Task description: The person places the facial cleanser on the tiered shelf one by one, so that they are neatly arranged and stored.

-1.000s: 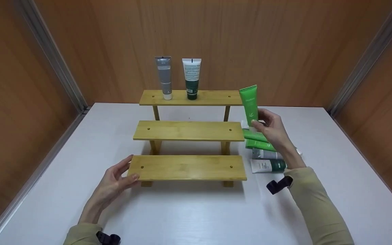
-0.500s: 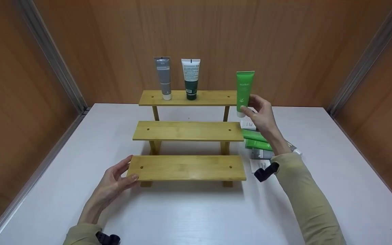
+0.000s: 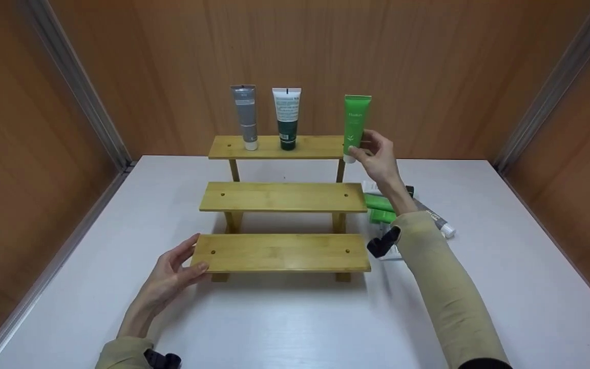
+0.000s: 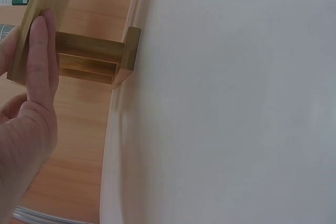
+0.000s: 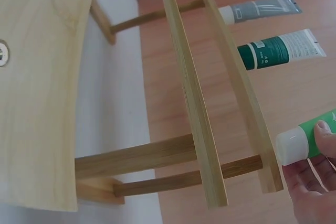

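Observation:
My right hand [image 3: 381,160] pinches a green squeeze tube [image 3: 356,119] near its white cap, cap down and upright. The tube is in front of the right end of the top shelf [image 3: 320,146]; in the right wrist view its cap [image 5: 292,146] is close beside that shelf's end. Touching is unclear. At the lower left my left hand [image 3: 169,277] holds the left end of the bottom step of a three-tier wooden display rack [image 3: 282,252], thumb and fingers on either side. On the top shelf stand a grey tube [image 3: 247,117] and a white-and-dark-green tube [image 3: 288,118], both cap down.
Right of the rack several tubes lie on the white table [image 3: 274,328], including green ones [image 3: 381,202] and a grey one with a white cap [image 3: 436,219]. My right forearm partly hides them. Wooden panels [image 3: 295,56] enclose the back and sides.
My right hand has lifted the green tube up and leftward from above the lying tubes to the top shelf's right end, straightening it upright. The left hand has stayed at the rack.

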Motion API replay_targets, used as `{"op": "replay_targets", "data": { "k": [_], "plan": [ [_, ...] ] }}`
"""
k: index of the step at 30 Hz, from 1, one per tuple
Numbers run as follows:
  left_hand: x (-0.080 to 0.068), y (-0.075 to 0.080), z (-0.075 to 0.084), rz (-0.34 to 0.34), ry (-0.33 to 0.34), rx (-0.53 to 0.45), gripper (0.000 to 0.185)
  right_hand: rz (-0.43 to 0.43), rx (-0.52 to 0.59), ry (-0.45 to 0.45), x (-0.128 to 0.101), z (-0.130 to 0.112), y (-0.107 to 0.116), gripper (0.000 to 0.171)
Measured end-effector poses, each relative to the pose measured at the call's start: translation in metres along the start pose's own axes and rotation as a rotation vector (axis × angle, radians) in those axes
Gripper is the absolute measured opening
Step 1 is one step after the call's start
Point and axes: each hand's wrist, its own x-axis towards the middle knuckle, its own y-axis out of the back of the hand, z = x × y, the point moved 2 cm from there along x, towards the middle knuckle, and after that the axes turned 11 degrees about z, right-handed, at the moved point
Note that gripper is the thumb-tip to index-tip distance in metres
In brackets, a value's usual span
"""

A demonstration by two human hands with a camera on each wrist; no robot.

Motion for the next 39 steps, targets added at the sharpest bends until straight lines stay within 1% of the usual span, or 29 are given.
{"op": "replay_targets", "data": {
  "k": [6, 10, 16, 21, 26, 31, 35, 39],
  "plan": [
    [0.000, 0.000, 0.001, -0.005, -0.002, -0.006, 0.079, 0.020, -0.017, 0.016, 0.010, 0.001, -0.009, 0.035],
    [-0.001, 0.000, 0.001, -0.007, -0.003, -0.017, 0.080, 0.019, -0.025, 0.039, 0.016, 0.001, -0.014, 0.036],
    [-0.001, 0.000, 0.000, 0.005, -0.015, 0.008, 0.079, 0.040, -0.043, 0.075, 0.022, 0.002, -0.021, 0.035],
    [-0.001, 0.000, 0.001, 0.011, -0.011, 0.004, 0.078, 0.042, -0.079, 0.076, 0.024, 0.004, -0.026, 0.035],
    [0.000, -0.001, 0.001, 0.013, -0.006, 0.012, 0.078, 0.046, -0.070, 0.051, 0.025, 0.004, -0.030, 0.036],
    [0.000, -0.001, 0.001, 0.019, 0.003, 0.014, 0.078, 0.035, -0.039, 0.026, 0.021, -0.006, -0.034, 0.037],
    [0.000, -0.001, 0.001, 0.018, 0.003, 0.021, 0.078, 0.035, -0.051, 0.028, 0.016, -0.018, -0.038, 0.037],
    [0.000, -0.001, 0.001, 0.024, 0.003, 0.007, 0.078, 0.036, -0.071, 0.036, 0.014, -0.023, -0.041, 0.037]
  ]
}}
